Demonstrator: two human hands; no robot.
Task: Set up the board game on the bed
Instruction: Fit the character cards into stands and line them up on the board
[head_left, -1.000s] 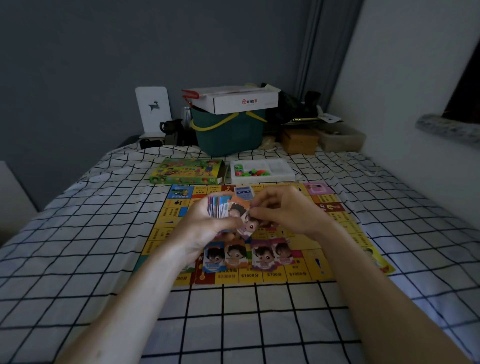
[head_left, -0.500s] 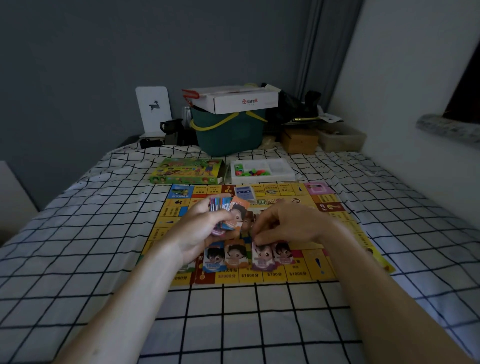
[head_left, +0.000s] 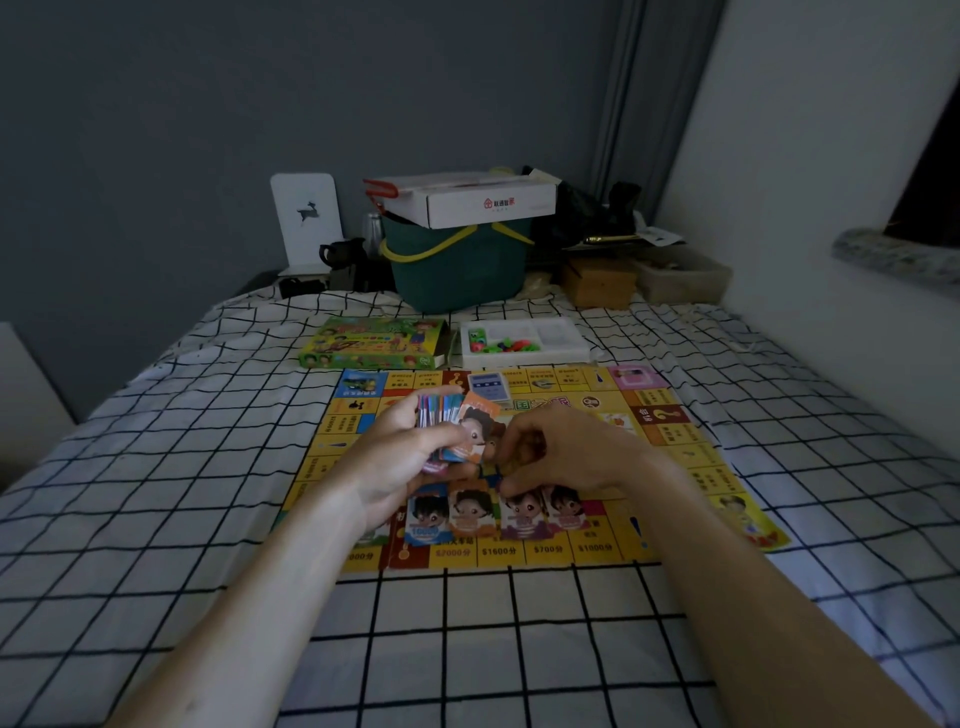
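Observation:
A yellow game board (head_left: 675, 457) lies flat on the checked bed cover (head_left: 156, 467). My left hand (head_left: 400, 462) grips a thick stack of colourful cards (head_left: 441, 415) above the board's middle. My right hand (head_left: 561, 457) sits just right of it, fingers pinched on a single card beside the stack; that card is mostly hidden. Several character cards (head_left: 488, 514) lie in a row along the board's near edge, under my hands. A small blue deck (head_left: 488, 387) rests near the far edge.
Beyond the board lie the green game box (head_left: 374, 345) and a white tray (head_left: 556, 343) holding coloured pieces. A green bucket (head_left: 457, 270) topped by a white carton (head_left: 467, 200) stands at the bed's far end, with small boxes (head_left: 602, 283) to its right. A wall runs along the right.
Both hands have dropped lower toward the board. My right hand drew a card off the stack, moved down to the row of cards, then came back up beside the stack.

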